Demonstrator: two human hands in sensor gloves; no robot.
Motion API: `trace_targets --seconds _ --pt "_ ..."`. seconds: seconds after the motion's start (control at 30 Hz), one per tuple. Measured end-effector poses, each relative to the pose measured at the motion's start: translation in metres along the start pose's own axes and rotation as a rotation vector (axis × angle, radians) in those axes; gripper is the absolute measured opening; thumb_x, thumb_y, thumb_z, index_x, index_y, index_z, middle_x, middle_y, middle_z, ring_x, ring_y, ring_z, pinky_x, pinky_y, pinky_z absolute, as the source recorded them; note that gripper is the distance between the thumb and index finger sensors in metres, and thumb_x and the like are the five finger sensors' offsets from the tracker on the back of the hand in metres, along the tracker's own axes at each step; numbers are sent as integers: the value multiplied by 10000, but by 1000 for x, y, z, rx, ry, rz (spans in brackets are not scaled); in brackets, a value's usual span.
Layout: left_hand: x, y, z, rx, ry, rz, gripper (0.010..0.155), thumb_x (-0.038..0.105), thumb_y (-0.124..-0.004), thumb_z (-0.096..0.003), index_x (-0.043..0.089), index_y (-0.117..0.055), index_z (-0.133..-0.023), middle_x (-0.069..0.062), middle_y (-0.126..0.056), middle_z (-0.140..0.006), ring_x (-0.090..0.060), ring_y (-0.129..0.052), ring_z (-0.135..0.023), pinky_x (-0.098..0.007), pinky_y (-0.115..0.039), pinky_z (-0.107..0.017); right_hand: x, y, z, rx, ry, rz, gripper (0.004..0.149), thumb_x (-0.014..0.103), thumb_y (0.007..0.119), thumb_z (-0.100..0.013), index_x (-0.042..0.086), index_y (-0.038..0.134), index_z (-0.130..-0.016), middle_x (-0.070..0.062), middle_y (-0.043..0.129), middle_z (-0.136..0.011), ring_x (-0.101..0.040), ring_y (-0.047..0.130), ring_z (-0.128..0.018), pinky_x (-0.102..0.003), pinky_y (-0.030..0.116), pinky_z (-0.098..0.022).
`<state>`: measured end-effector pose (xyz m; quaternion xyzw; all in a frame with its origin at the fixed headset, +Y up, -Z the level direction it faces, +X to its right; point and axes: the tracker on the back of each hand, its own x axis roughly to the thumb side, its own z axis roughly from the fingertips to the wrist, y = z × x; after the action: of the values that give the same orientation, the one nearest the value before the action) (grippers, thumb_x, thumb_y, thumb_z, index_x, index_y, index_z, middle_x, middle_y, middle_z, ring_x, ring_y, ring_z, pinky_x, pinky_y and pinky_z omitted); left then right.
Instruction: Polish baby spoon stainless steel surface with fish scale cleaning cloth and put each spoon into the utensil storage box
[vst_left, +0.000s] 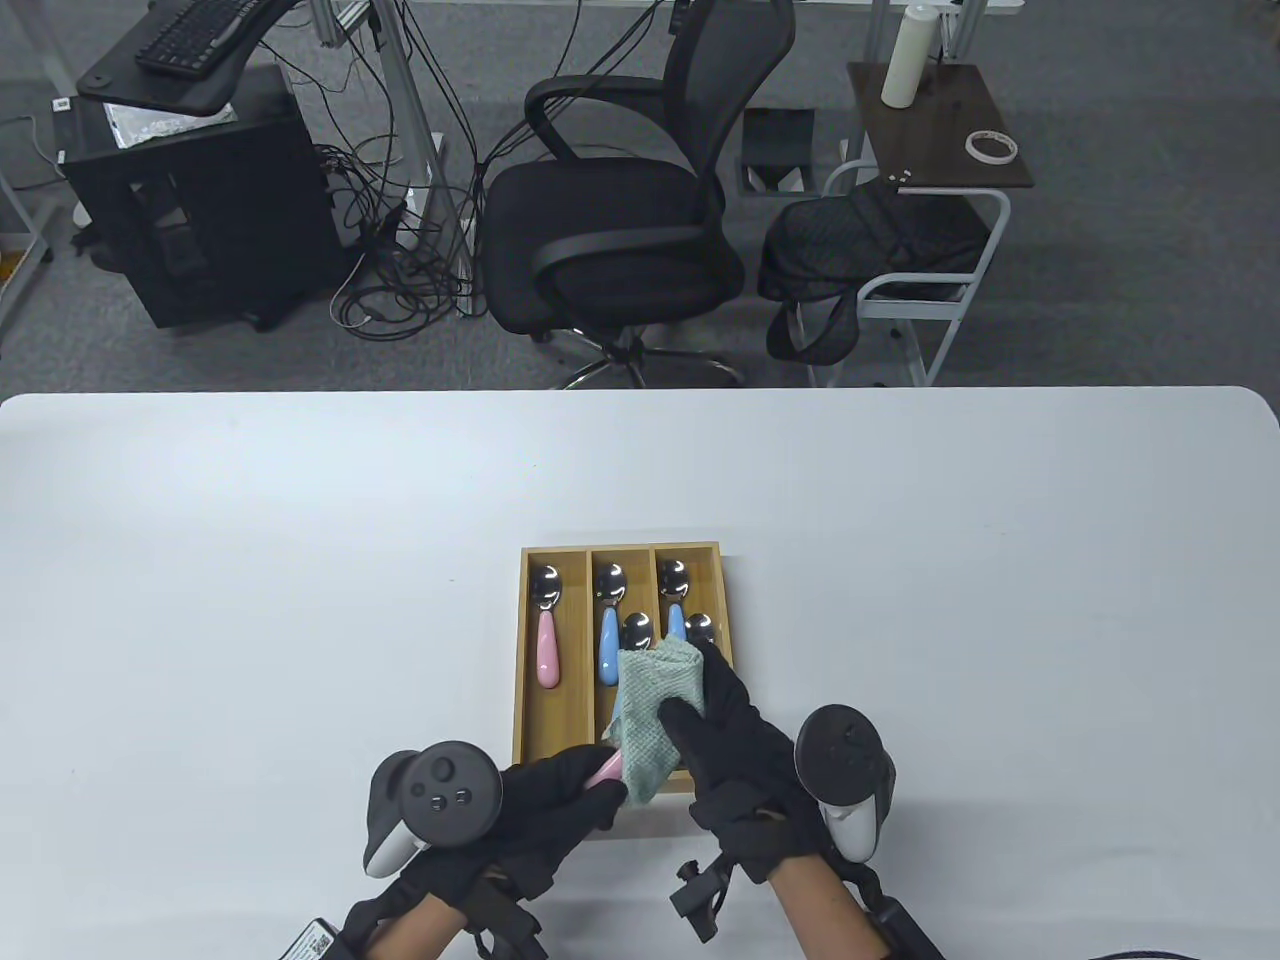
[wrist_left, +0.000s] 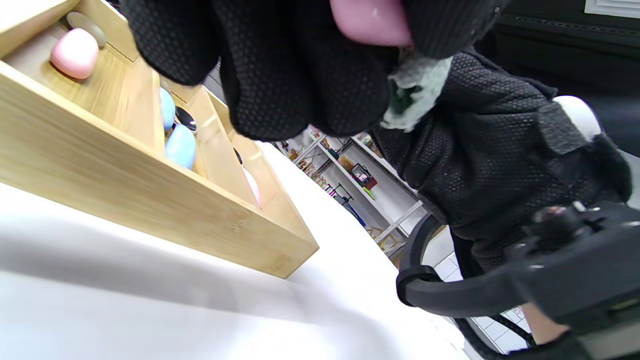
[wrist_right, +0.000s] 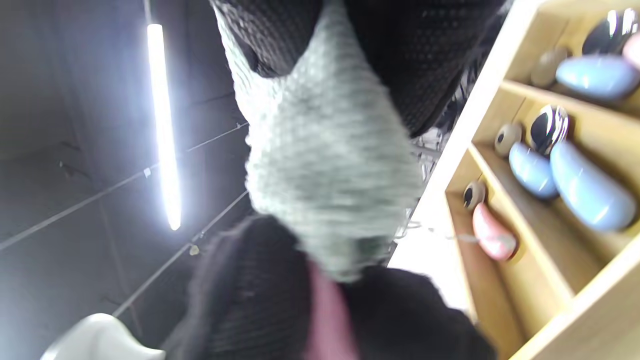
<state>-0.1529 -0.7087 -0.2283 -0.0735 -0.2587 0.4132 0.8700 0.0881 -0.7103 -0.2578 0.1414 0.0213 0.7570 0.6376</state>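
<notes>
Now the left hand (vst_left: 545, 800) holds a pink spoon (vst_left: 605, 768) by its handle over the box's (vst_left: 521, 660) near edge; the right hand (vst_left: 735, 745) wraps the cloth (vst_left: 650, 715) around it. Hard rubbing might pull the spoon loose.

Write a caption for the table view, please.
Left hand holds a pink spoon while right hand wipes it with cloth above wooden box.

A pale green, scale-textured cleaning cloth (vst_left: 652, 715), a pink-handled spoon (vst_left: 604, 768), black dotted gloves on the left hand (vst_left: 545, 808) and right hand (vst_left: 735, 760), a bamboo-tan storage box (vst_left: 523, 650) and pink (vst_left: 547, 650) and blue (vst_left: 607, 650) handles were recorded.
</notes>
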Motion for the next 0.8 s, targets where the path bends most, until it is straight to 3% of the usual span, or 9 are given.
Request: trace_targets --seconds 0.13,0.33,0.53,0.7,0.8 --pt "1 -1 -1 -13 -5 -16 509 506 -647 -623 178 -734 -1002 -5 -958 -786 -270 -991 -701 -559 -759 -623 0 -1 1 -9 -35 59 691 260 814 -605 86 346 -1084 -77 703 -985 -199 958 -751 -356 898 -592" --pt "3 -1 1 -15 -16 -18 510 513 -646 -621 185 -737 -1001 -3 -961 -780 -266 -994 -691 -557 -762 -619 2 -2 2 -58 -34 94 692 360 826 -583 114 405 -1074 -42 738 -916 -150 959 -665 -333 891 -543" --pt "2 -2 -1 -20 -9 -17 510 511 -638 -623 188 -728 -1007 -2 -951 -793 -272 -985 -706 -563 -753 -624 2 -3 3 -95 -39 159 616 431 713 -617 111 438 -1065 -43 764 -863 -124 957 -595 -322 882 -504" --pt "2 -1 1 -10 -8 -9 512 509 -637 -625 180 -731 -1005 -3 -953 -790 -273 -986 -708 -564 -752 -623 5 -2 5 -102 -60 188 546 402 601 -652 80 450 -1065 -50 793 -859 -112 982 -574 -308 898 -488" --pt "2 -1 1 -4 -3 -14 512 504 -638 -626 171 -732 -1004 -8 -951 -792 -279 -983 -712 -568 -749 -622 5 -1 4 -93 -64 195 533 362 591 -658 58 437 -1068 -88 800 -871 -115 999 -586 -303 913 -495"
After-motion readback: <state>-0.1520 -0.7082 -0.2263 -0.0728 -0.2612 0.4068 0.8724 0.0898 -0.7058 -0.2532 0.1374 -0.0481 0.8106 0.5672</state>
